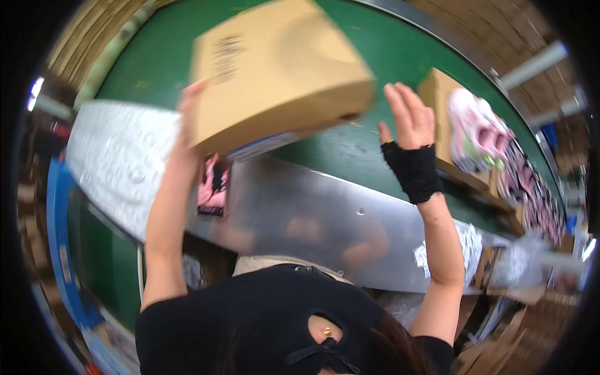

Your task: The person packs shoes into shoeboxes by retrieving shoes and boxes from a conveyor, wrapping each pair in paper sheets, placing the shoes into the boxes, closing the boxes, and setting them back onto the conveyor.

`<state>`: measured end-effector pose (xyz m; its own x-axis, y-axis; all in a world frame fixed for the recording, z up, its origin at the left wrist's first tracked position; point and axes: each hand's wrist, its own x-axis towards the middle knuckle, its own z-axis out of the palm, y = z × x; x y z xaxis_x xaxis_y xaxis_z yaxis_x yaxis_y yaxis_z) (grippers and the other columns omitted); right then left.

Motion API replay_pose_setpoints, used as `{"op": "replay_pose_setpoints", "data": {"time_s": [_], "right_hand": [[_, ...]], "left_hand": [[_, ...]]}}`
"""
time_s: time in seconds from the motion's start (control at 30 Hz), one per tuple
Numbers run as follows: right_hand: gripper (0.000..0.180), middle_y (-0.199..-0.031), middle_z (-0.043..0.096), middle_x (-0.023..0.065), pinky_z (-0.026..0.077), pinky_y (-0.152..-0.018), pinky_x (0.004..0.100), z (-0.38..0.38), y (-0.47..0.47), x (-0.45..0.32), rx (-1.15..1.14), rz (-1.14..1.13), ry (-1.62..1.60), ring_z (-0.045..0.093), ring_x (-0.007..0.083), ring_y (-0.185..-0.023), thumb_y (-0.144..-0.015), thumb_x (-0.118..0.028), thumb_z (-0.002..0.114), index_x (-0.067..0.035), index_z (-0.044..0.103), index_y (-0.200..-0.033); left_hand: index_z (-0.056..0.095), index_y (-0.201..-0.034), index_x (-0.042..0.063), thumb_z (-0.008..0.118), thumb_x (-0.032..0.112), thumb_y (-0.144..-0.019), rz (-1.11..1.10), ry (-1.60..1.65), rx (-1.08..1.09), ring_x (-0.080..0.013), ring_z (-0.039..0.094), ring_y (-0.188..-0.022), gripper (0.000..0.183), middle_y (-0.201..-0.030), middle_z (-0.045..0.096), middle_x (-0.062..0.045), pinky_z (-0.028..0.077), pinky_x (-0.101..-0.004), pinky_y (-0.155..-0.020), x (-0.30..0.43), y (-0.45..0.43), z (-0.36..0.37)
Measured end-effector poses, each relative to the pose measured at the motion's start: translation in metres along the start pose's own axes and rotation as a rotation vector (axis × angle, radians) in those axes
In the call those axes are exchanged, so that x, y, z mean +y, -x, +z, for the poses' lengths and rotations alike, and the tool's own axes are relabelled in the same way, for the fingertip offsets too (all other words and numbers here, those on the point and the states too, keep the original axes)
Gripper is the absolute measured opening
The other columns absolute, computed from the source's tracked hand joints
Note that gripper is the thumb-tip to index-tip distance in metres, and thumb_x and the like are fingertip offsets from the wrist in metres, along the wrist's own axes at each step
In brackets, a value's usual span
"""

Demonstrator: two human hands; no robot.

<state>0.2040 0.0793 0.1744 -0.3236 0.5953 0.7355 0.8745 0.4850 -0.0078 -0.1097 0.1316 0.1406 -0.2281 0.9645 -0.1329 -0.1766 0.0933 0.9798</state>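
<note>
A brown cardboard box [276, 70] is tilted above the green conveyor belt [150, 61], with dark printing on one face. My left hand [190, 112] grips its left edge; part of the fingers is hidden by the box and blurred. My right hand [408, 115], in a black fingerless wrist cover, is raised just right of the box with its fingers apart and holds nothing. Beyond it on the right, pink and white sneakers [476, 131] lie against an open-looking cardboard box [440, 93]. Below my left hand, a small pink and black printed item [213, 187] rests on the metal table.
The metal work surface [300, 211] runs along the belt's near side. Bubble wrap [122, 154] covers its left end. Crumpled white paper [468, 248] and clear plastic [515, 262] lie at the right. More pink and black shoes [529, 192] line the belt's right part.
</note>
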Motion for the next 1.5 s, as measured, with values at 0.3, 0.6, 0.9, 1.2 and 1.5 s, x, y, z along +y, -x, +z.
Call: {"op": "replay_pose_setpoints", "data": {"time_s": [0.3,0.6,0.9,1.2,1.5], "right_hand": [[0.051,-0.118,0.046,0.012,0.032,-0.085,0.0418,-0.054,0.122,0.109,-0.164,0.301,0.533,0.043,0.0278,-0.109,-0.057,-0.026,0.073,-0.012,0.057,-0.103],[0.051,-0.103,0.057,0.0173,0.038,-0.088,0.0364,-0.088,0.064,0.17,-0.729,0.77,0.115,0.048,0.0302,-0.106,-0.061,-0.048,0.069,-0.012,0.064,-0.096],[0.041,-0.066,0.061,0.008,0.044,-0.065,0.0292,-0.123,0.005,0.078,-0.57,0.555,-0.128,0.056,0.0181,-0.062,-0.067,-0.04,0.069,0.0,0.063,-0.076],[0.025,-0.086,0.055,0.0108,0.045,-0.066,0.0352,-0.054,0.084,-0.056,-0.375,0.166,-0.517,0.053,0.0272,-0.081,-0.066,-0.024,0.063,-0.01,0.059,-0.086],[0.034,-0.097,0.053,0.0087,0.038,-0.074,0.0434,-0.023,0.112,0.013,-0.665,0.121,-0.609,0.05,0.0275,-0.091,-0.069,-0.038,0.061,-0.008,0.06,-0.086]], "left_hand": [[0.039,-0.127,0.01,0.053,0.035,-0.07,0.219,0.485,0.723,-0.0331,0.033,-0.12,0.064,-0.132,0.036,-0.013,0.024,-0.0601,-0.094,0.07,0.112,-0.282],[0.027,-0.128,0.009,0.057,0.041,-0.072,0.141,0.983,1.093,-0.0383,0.036,-0.116,0.071,-0.127,0.036,-0.02,0.03,-0.0614,-0.087,0.035,0.125,-0.362],[0.037,-0.123,0.002,0.04,0.03,-0.088,0.134,0.301,0.283,-0.0265,0.044,-0.112,0.045,-0.121,0.044,-0.015,0.034,-0.0405,-0.094,0.028,0.035,-0.235],[0.057,-0.102,0.001,0.051,0.017,-0.083,0.628,-0.553,-0.456,-0.0218,0.05,-0.106,0.025,-0.111,0.054,-0.012,0.038,-0.0323,-0.09,-0.017,0.063,0.047],[0.061,-0.067,-0.002,0.059,0.034,-0.079,0.042,-0.93,-1.132,-0.0061,0.042,-0.046,0.038,-0.047,0.047,-0.002,0.036,-0.0247,-0.042,-0.074,0.096,0.113]]}}
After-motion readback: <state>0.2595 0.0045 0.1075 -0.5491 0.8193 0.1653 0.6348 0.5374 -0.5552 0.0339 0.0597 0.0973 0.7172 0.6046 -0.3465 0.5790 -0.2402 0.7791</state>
